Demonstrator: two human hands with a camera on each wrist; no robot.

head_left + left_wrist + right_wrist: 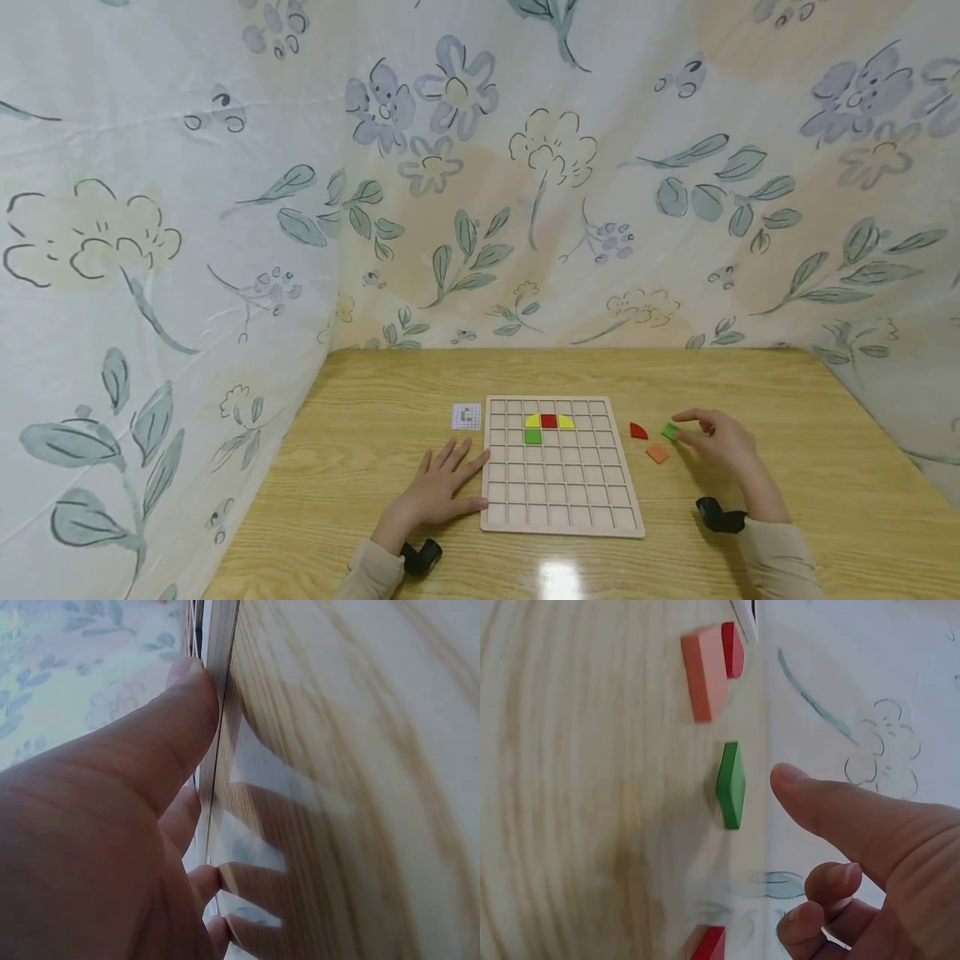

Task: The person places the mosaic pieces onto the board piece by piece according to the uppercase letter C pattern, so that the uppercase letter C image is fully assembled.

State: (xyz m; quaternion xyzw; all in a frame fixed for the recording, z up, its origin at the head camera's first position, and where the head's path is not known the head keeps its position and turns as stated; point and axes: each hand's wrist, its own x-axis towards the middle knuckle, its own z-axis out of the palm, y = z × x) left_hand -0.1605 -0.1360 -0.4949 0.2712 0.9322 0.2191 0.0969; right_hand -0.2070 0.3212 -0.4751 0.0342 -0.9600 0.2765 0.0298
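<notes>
My left hand (pixel 438 483) lies spread on the table, with its thumb and index fingertips against the left edge of a wooden grid board (pixel 562 492). Over the loose pieces to the board's right hovers my right hand (pixel 726 443), thumb and index finger apart above a green square tile (pixel 670 432). In the right wrist view the thumb stands off from that green tile, which lies flat on the table. Beside it are an orange square tile (pixel 657 453) and a red rounded piece (pixel 638 431). Another red piece (pixel 709 945) shows near the curled fingers.
On the board sit a red square (pixel 549 421) between two yellow rounded pieces (pixel 532 421), and a green square (pixel 532 437) below the left one. A small printed card (pixel 467 416) lies left of the board. Floral cloth (pixel 480 250) hangs behind the table.
</notes>
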